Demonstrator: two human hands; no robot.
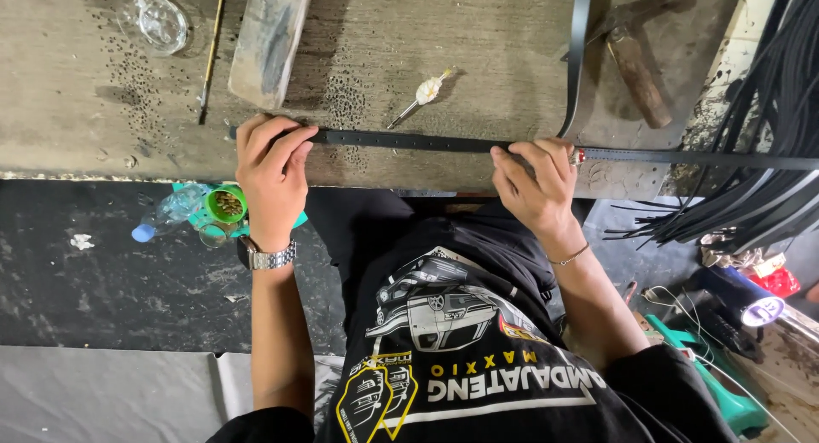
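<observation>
Belt strap [409, 141] is the thing here, a long black leather one with punched holes, lying flat across the middle of the frame along the near edge of my worn wooden workbench [85, 84]. My left hand [271, 166] sits on its left end, fingers together and curled down, pressing it to the wood. My right hand [537, 183] is right of centre, fingers slightly spread and flat on the strap, pinning it rather than gripping it. Just above the strap there's a small awl with a pale handle [424, 93]. Hammer [636, 55] lies upper right, a glass dish [153, 20] upper left, and a grey sharpening block [269, 37] beside it. Bundle of black straps [768, 110] hangs down the right edge.
</observation>
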